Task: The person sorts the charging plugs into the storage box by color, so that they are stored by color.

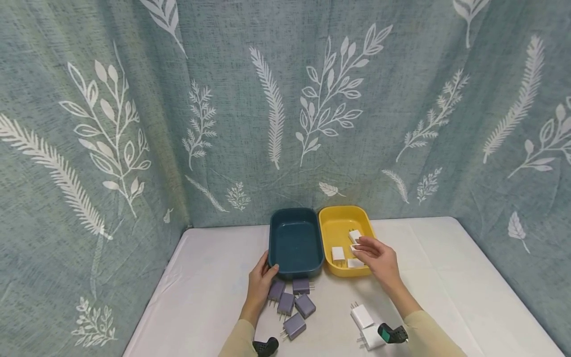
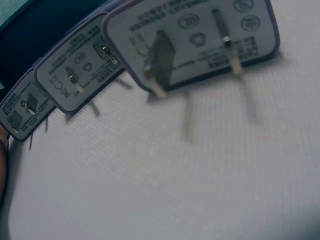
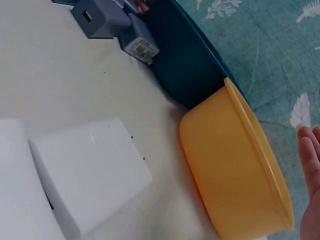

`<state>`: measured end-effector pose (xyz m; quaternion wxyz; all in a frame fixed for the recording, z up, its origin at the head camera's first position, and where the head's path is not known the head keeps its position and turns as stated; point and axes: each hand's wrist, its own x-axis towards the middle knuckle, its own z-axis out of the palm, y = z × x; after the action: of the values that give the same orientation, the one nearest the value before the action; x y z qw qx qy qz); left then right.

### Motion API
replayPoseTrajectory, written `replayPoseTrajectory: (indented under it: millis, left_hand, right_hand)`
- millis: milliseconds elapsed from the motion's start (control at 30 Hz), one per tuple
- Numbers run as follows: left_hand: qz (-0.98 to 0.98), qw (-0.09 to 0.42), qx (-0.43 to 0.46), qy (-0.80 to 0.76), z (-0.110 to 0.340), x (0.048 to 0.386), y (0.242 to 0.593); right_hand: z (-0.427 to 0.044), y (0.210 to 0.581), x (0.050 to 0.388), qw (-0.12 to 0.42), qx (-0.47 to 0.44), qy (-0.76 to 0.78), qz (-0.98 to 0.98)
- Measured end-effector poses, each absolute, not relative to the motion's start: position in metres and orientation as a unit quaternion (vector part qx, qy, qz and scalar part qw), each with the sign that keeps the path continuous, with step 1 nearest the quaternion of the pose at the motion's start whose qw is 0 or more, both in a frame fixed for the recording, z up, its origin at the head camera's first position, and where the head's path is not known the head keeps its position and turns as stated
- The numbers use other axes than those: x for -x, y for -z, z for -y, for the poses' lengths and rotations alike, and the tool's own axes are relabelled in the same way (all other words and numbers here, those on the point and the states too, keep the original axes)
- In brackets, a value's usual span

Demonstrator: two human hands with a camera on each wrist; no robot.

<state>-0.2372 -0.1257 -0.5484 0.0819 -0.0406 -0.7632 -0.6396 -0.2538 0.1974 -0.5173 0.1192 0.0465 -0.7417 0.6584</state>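
Note:
The left hand (image 1: pixel 259 286) grips the near left corner of a dark blue bin (image 1: pixel 296 274), its thumb at the rim; only a sliver of it shows at the left wrist view's edge. Over the right side of a yellow bin (image 1: pixel 348 272) is the right hand (image 1: pixel 382 261), fingers apart and slightly bent, with no object visibly held. White chargers (image 1: pixel 338 254) lie in the yellow bin, one partly hidden by the right fingertips. The blue bin holds nothing. In the right wrist view, the right hand (image 3: pixel 312 175) shows beyond the yellow bin (image 3: pixel 230 165).
Several purple-grey chargers (image 1: pixel 294 326) lie in front of the blue bin, prongs visible on some. Two white chargers (image 1: pixel 362 316) lie on the white-covered table (image 1: pixel 200 277) near the right forearm. A green leaf-patterned curtain (image 1: pixel 232 124) hangs behind and at both sides.

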Motion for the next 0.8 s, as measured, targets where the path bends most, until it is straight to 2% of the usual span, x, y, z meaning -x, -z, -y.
replayPoseTrajectory:
  millis: [800]
  left_hand:
    - [0.761,0.084,0.044,0.642,0.125,0.235,0.546]
  right_hand:
    - [-0.213,0.534,0.230,0.119,-0.115,-0.650,0.742]
